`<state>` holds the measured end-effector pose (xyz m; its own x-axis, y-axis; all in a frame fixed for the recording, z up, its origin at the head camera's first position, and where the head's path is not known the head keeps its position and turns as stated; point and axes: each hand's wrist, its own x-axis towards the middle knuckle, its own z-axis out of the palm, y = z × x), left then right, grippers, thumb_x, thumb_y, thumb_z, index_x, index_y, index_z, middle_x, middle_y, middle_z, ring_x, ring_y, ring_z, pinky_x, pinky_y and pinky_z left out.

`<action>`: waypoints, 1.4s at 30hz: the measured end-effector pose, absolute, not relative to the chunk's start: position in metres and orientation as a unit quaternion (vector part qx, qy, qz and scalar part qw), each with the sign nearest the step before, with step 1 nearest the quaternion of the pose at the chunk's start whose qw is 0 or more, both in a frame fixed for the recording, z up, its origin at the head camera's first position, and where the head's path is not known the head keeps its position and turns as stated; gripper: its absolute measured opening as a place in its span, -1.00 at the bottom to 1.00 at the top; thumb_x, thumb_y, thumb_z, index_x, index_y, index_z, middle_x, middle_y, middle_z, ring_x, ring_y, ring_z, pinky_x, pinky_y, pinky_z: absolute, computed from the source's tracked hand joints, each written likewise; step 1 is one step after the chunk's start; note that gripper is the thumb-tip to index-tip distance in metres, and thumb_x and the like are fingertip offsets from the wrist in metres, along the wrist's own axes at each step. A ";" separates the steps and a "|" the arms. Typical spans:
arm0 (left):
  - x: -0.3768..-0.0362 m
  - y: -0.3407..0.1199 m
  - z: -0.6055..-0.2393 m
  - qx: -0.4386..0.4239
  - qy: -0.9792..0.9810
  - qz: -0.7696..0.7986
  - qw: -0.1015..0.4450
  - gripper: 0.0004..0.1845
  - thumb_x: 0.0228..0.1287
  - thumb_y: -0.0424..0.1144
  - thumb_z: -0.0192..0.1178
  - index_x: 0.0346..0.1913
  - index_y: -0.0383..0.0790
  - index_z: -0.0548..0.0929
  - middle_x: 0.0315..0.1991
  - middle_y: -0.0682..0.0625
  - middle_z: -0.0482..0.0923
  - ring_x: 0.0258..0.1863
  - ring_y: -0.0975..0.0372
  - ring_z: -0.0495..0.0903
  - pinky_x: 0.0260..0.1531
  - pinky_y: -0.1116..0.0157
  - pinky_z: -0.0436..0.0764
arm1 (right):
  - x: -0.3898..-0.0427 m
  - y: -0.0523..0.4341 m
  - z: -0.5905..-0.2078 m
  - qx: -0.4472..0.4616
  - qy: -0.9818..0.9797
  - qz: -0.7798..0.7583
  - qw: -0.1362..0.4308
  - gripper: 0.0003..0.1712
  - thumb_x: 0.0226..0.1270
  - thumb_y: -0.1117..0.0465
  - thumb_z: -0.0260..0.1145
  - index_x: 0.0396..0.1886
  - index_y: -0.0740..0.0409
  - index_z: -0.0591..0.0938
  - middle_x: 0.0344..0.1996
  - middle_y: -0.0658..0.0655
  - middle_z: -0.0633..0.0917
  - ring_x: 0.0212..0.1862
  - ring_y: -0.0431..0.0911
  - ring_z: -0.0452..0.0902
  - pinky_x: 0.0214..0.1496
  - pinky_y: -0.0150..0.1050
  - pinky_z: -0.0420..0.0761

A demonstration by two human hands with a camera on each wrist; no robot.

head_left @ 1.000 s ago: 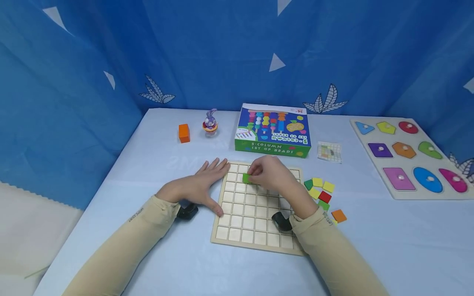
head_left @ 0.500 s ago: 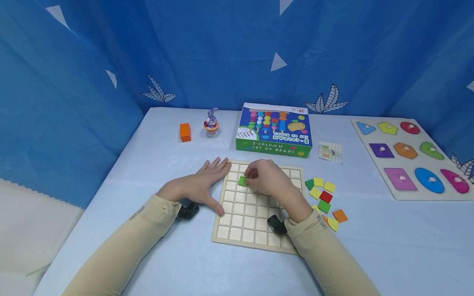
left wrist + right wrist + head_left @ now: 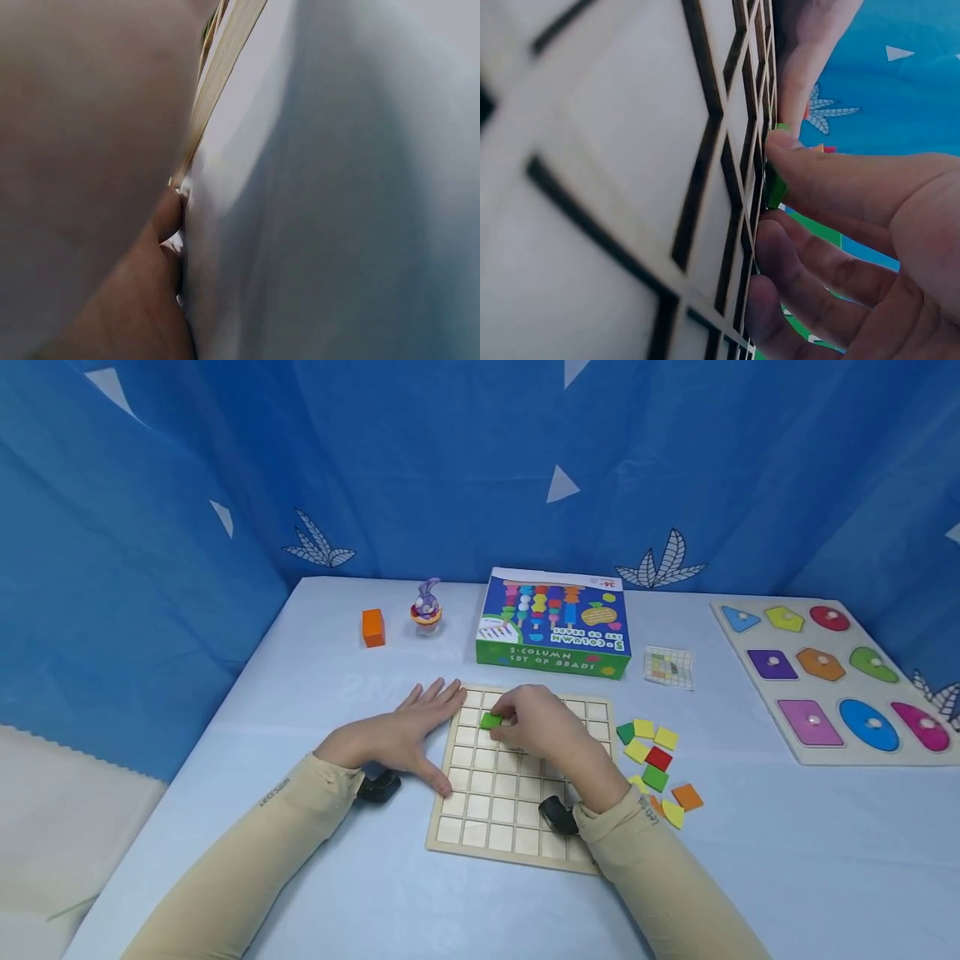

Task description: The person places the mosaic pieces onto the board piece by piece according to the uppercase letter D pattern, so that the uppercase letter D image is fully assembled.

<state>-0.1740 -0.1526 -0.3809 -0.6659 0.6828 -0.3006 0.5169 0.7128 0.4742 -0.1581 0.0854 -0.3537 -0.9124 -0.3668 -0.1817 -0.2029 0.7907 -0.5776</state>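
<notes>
On the wooden grid board (image 3: 480, 810), a green square tile (image 3: 491, 721) lies at the second row from the far edge, second column from the left. My right hand (image 3: 543, 722) holds it between thumb and fingertips, low over the board. Seen from the right wrist, the thumb tip overlaps the green tile (image 3: 777, 187), and the other fingers curl below it at the grid. My left hand (image 3: 405, 731) is spread flat across the board's left edge, fingers straight and thumb near the lower left side. The left wrist view shows mostly skin, the board's edge and the table.
Right of the board lie several loose tiles (image 3: 658, 758) in yellow, green, red and orange. A bead-set box (image 3: 555, 622) stands behind, beside a small pattern card (image 3: 668, 667). Further off are a shape puzzle (image 3: 832, 681), an orange block (image 3: 372, 627) and a rabbit figure (image 3: 427, 607).
My right hand has shifted slightly left and toward me with the green tile, which has moved about half a cell left. The left hand has stayed in place.
</notes>
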 end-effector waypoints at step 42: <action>-0.174 -0.151 -0.379 0.336 0.895 0.175 0.236 0.58 -0.30 0.54 0.44 0.63 -0.18 -0.25 0.62 -0.05 -0.45 0.56 0.09 -0.55 0.47 0.06 -0.49 | -0.162 0.127 -0.321 -0.181 0.912 -0.292 0.225 -0.53 0.33 0.08 0.45 0.18 0.15 0.67 -0.01 0.13 0.70 0.02 -0.01 0.62 0.01 -0.07 0.66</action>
<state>-0.1741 -0.1514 -0.3790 -0.6634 0.6833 -0.3050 0.5183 0.7136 0.4713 -0.1616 0.1274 -0.3213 -0.8332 -0.4618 -0.3043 -0.1988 0.7636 -0.6144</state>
